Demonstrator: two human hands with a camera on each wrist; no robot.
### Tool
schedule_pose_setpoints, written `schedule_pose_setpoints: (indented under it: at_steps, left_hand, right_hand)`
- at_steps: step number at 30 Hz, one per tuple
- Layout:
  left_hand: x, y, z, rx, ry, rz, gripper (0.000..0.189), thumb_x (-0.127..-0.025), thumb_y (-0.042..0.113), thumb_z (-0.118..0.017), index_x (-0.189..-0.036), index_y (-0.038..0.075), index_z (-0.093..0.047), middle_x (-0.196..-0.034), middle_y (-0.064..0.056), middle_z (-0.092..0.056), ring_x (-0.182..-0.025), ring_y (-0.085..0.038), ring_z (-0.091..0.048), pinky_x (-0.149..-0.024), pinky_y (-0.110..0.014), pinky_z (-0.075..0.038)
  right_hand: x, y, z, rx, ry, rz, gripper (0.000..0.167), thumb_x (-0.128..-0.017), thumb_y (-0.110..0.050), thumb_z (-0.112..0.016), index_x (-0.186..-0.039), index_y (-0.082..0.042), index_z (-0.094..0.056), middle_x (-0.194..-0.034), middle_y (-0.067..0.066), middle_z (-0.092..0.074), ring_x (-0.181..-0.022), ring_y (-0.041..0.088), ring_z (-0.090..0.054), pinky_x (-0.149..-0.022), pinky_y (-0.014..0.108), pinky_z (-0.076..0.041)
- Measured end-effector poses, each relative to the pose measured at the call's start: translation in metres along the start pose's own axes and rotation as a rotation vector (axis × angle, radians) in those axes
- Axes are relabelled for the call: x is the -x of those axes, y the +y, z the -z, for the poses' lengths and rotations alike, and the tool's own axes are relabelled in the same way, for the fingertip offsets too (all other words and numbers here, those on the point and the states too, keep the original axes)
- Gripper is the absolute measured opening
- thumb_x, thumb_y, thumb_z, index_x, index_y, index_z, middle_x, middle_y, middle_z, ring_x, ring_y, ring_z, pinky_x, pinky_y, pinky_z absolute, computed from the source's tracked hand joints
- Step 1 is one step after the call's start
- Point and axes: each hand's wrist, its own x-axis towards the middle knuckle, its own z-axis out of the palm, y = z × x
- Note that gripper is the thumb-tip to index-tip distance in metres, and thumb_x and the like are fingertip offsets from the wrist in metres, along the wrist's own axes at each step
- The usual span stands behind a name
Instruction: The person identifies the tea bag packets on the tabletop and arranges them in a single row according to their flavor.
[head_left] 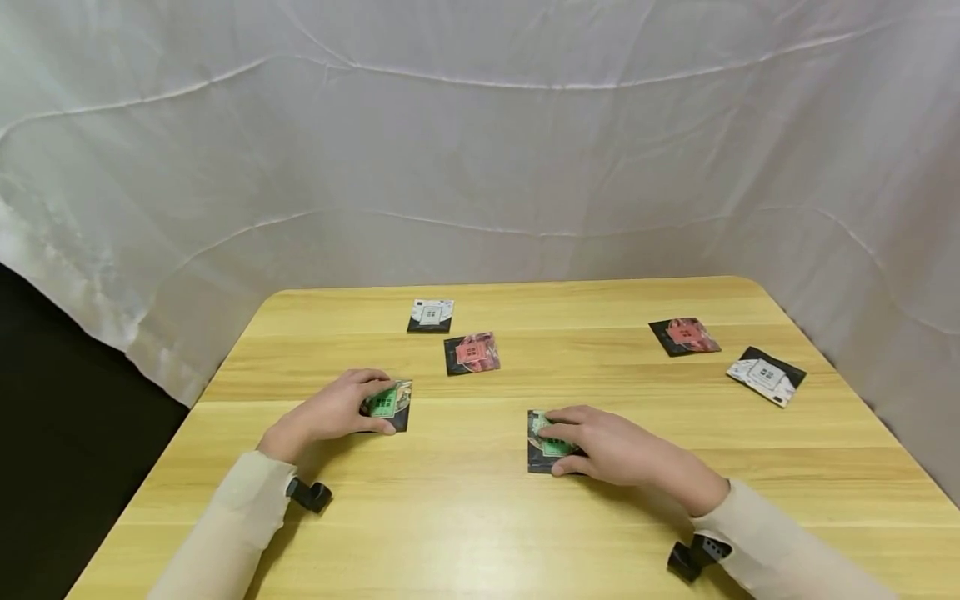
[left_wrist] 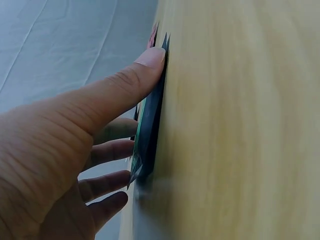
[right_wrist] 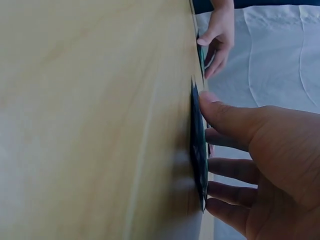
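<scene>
My left hand (head_left: 341,410) rests over a flat dark sachet with a green label (head_left: 401,410), left of the table's middle. In the left wrist view the thumb (left_wrist: 150,59) touches the sachet's near edge while relaxed fingers reach over its top. My right hand (head_left: 615,448) lies over a second green-labelled sachet (head_left: 537,457), right of the middle. Its thumb (right_wrist: 210,100) sits at the near edge in the right wrist view, and the fairly straight fingers meet the top face. Both sachets lie on or very close to the table; the hands partly cover them.
Farther back lie a white-and-black sachet (head_left: 431,317) and a red-labelled one (head_left: 472,353). Toward the right are another red-labelled sachet (head_left: 684,336) and a tilted white-and-black one (head_left: 767,377). A pale curtain (head_left: 480,167) hangs behind the wooden table (head_left: 465,533).
</scene>
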Motion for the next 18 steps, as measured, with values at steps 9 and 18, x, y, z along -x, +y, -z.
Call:
schedule_pose_setpoints:
  at_steps: [9,18]
  left_hand:
    - [0.002,0.005,-0.002,0.031,-0.011,-0.011,0.088,-0.080,0.060,-0.071,-0.145,0.005,-0.048,-0.142,-0.016,-0.044,-0.130,-0.037,-0.039,-0.102,-0.053,-0.037]
    - [0.004,0.011,-0.006,0.017,-0.007,-0.008,0.089,-0.081,0.060,-0.070,-0.146,0.004,-0.046,-0.145,-0.016,-0.043,-0.133,-0.037,-0.037,-0.105,-0.052,-0.035]
  right_hand:
    - [-0.008,0.000,-0.001,0.023,0.010,0.013,0.060,-0.092,-0.042,-0.066,-0.142,-0.012,-0.053,-0.143,0.013,-0.049,-0.129,0.033,-0.047,-0.103,0.049,-0.040]
    - [-0.017,-0.004,0.000,-0.012,0.004,0.005,0.058,-0.092,-0.042,-0.067,-0.141,-0.012,-0.055,-0.145,0.012,-0.047,-0.131,0.033,-0.045,-0.106,0.049,-0.037]
